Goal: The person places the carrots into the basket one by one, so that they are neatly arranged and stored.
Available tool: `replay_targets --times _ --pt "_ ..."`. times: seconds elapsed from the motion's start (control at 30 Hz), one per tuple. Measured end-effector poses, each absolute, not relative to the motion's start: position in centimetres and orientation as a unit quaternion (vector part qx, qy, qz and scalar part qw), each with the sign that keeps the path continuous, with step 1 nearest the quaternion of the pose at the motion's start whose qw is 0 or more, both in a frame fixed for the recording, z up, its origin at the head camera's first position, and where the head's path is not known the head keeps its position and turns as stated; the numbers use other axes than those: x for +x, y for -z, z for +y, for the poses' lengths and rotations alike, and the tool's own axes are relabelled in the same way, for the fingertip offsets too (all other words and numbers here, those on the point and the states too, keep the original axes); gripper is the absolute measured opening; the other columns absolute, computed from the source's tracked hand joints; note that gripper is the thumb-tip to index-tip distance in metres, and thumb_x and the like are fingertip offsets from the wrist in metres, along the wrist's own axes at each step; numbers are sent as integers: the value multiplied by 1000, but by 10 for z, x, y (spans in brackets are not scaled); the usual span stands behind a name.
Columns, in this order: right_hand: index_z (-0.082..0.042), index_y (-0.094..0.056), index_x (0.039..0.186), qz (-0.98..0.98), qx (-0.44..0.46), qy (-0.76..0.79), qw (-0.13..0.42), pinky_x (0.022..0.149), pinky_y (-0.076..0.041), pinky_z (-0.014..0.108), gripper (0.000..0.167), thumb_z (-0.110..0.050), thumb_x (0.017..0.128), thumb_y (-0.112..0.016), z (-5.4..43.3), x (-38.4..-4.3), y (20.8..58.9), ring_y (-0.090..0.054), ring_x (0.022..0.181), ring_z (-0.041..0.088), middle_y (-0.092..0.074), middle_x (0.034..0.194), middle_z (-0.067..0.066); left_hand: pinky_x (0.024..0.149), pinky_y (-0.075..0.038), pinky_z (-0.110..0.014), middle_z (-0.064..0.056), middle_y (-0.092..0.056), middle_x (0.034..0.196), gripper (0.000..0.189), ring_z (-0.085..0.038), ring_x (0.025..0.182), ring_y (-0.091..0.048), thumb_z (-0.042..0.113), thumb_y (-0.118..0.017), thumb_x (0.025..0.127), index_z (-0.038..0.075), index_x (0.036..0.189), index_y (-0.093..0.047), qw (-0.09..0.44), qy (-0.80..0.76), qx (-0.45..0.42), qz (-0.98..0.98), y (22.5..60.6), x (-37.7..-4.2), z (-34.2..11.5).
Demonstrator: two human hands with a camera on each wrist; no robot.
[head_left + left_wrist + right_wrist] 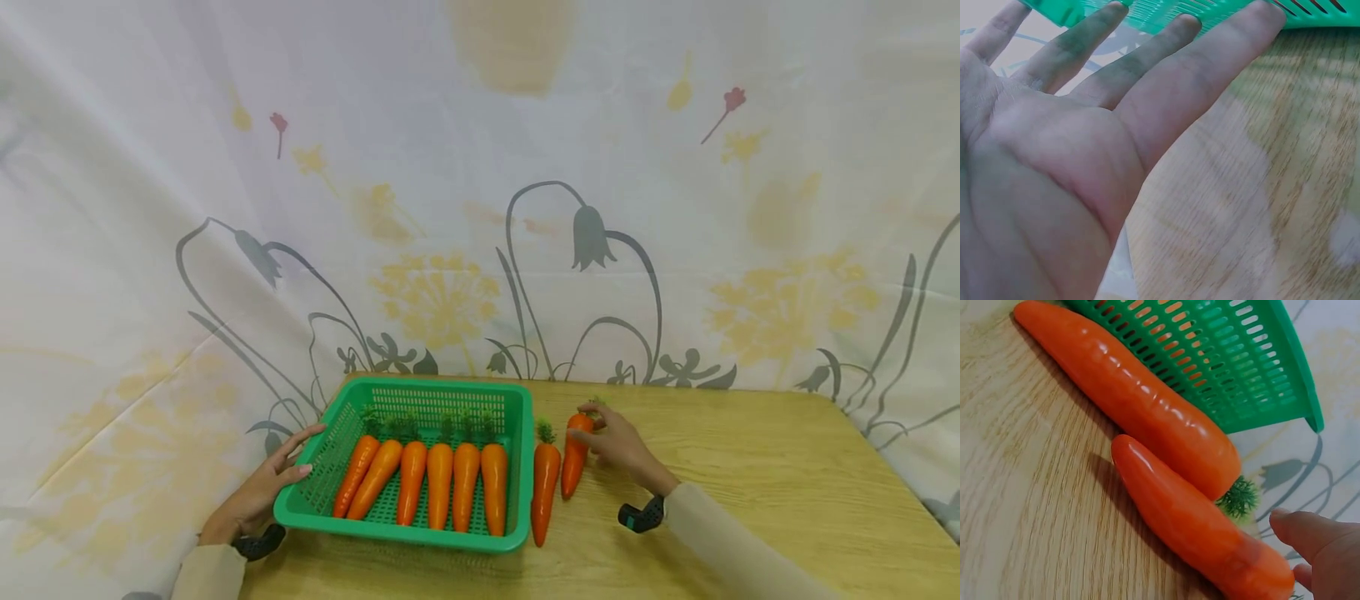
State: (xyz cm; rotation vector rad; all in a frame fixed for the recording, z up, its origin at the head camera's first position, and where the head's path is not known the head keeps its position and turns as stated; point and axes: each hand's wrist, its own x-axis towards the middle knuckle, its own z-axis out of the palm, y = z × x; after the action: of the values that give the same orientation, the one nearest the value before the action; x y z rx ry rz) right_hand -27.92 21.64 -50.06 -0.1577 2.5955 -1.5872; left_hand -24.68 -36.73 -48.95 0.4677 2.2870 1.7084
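Note:
A green plastic basket (300, 504) holds several orange carrots (440, 483) with green tufts, lying side by side. My left hand (258, 492) is at its left side; in the left wrist view the straight, spread fingers (1191, 81) have their tips at the basket's rim. Two carrots lie on the table right of the basket. My right hand (618, 442) is over the thick end of the outer carrot (1204, 531). In the right wrist view, its extended finger (1304, 531) stands apart from the carrot's side. The inner carrot (1135, 400) lies against the basket.
The wooden table (750, 483) extends to the right of the hands. A pale cloth (450, 208) with printed flowers hangs behind the table and along its left side. Each wrist wears a black band (641, 515).

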Motion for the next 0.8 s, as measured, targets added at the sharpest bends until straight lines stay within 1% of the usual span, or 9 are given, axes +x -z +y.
replay_targets --times 0.13,0.2,0.23,0.33,0.47,0.57,0.67,0.73,0.8 --pt "-3 -50 148 859 -52 507 44 59 -58 41 59 -27 98 -73 213 -285 504 -64 74 25 -62 120 25 105 -20 -85 -23 10 169 60 -60 148 12 14 -46 110 17 165 -22 119 -579 160 791 490 -247 -368" --pt "-2 -50 147 860 -50 506 45 60 -59 40 60 -25 98 -73 213 -287 506 -64 77 24 -62 120 25 105 -19 -85 -23 9 169 60 -60 148 12 15 -46 110 17 165 -22 119 -578 160 792 490 -247 -368" --pt "-1 -50 147 859 -49 508 47 60 -59 40 60 -24 98 -73 213 -287 506 -64 78 24 -62 122 25 105 -19 -85 -23 9 169 60 -60 148 12 15 -47 110 16 165 -22 119 -578 159 792 489 -247 -368" --pt "3 -48 147 858 -42 509 53 62 -61 40 62 -23 97 -74 213 -289 505 -66 79 23 -61 124 27 106 -26 -82 -23 10 169 61 -60 148 13 15 -46 110 17 165 -21 124 -585 158 786 489 -247 -368" --pt "7 -47 146 855 -28 513 66 65 -62 42 65 -22 95 -75 215 -289 503 -68 80 23 -60 126 31 105 -26 -82 -23 10 169 61 -59 148 12 15 -47 110 17 165 -22 121 -584 153 788 490 -246 -367" --pt "8 -49 145 855 -21 514 73 68 -62 42 63 -19 95 -76 218 -290 500 -68 83 24 -59 127 31 105 -25 -83 -23 9 169 60 -59 148 11 15 -47 110 16 165 -23 118 -581 152 790 490 -246 -366" --pt "8 -51 142 864 -17 498 69 68 -61 40 60 -18 94 -76 220 -289 498 -67 86 24 -60 125 30 104 -32 -80 -24 9 169 60 -60 148 11 14 -47 110 16 164 -23 117 -585 154 787 489 -246 -366" --pt "8 -52 140 870 -19 488 65 67 -61 38 58 -19 94 -75 222 -289 499 -67 87 25 -61 123 30 103 -38 -76 -25 11 168 60 -59 148 11 14 -46 110 16 165 -22 122 -595 155 779 490 -245 -366" --pt "8 -53 138 875 -18 480 59 65 -60 37 56 -19 94 -76 224 -290 501 -67 86 24 -62 121 29 102 -41 -74 -25 11 168 60 -59 148 12 14 -45 109 15 165 -21 123 -601 155 775 490 -245 -366"
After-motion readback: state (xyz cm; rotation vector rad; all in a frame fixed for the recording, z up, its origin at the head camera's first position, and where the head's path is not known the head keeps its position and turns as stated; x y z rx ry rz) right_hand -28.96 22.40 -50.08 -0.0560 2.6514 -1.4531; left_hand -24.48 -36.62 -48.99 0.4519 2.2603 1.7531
